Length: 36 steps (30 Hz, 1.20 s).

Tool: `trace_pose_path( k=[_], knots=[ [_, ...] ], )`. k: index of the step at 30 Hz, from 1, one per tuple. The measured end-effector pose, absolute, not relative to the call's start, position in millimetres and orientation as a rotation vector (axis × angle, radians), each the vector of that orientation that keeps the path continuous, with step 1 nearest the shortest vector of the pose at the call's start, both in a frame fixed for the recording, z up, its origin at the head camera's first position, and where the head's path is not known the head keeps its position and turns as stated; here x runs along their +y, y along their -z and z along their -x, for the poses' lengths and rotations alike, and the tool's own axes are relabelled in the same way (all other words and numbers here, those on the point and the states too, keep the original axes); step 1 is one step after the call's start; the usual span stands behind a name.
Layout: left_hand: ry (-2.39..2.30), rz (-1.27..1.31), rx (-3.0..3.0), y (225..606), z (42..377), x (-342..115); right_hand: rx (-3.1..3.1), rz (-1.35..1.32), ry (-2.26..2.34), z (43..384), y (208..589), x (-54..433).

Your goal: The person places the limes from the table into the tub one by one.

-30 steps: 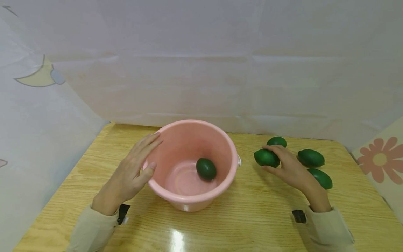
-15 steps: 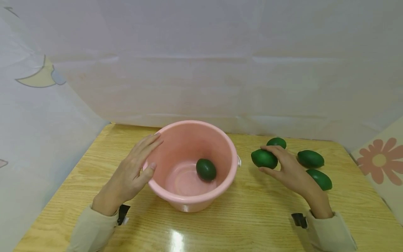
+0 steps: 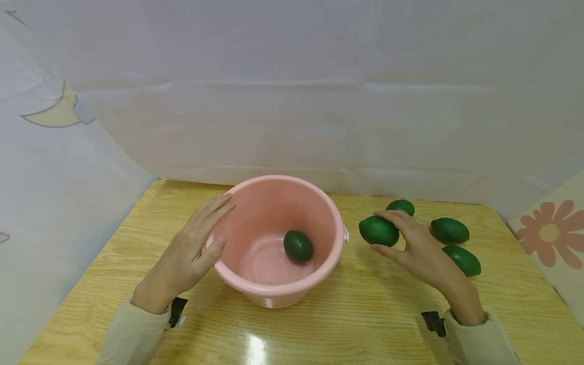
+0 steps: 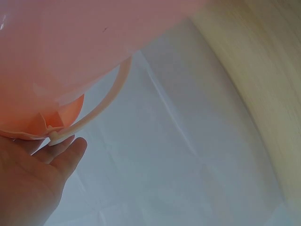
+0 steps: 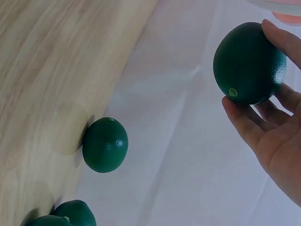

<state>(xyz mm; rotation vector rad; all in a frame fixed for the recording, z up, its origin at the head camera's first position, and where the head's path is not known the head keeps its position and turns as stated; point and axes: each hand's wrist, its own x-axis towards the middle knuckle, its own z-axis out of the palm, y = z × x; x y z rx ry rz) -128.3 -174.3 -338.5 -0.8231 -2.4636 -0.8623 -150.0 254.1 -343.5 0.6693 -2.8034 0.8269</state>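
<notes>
A pink bucket (image 3: 276,290) stands upright on the table. My left hand (image 3: 184,253) rests on its left rim with the fingers nearly straight. In the left wrist view, these fingers (image 4: 70,157) touch the rim beside the pale handle (image 4: 101,106). One dark green lime (image 3: 298,247) lies inside the bucket, on the right of its floor. Right of the bucket, my right hand (image 3: 422,253) holds another lime (image 3: 379,231) between thumb and fingers. The right wrist view shows that held lime (image 5: 249,63) raised clear of the tabletop.
Three more limes lie on the wooden table (image 3: 356,314) at the right: a back lime (image 3: 401,206), a right lime (image 3: 449,230) and a front lime (image 3: 463,260) partly behind my wrist. A pale sheet (image 3: 292,116) hangs behind the table and along its sides.
My right hand has moved a little left toward the bucket, carrying the lime away from the others. The left hand and the bucket have stayed in place.
</notes>
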Motion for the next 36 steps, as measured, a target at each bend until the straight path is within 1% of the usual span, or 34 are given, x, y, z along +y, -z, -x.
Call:
trace_pose_path(
  k=[23, 36],
  knots=[
    [0.861, 0.821, -2.462, 338, 128, -174, -2.652, -0.729, -0.745, 141, 332, 242],
    [0.871, 0.83, -2.456, 339, 129, -174, -2.444, -0.8, -0.752, 140, 320, 230]
  ],
)
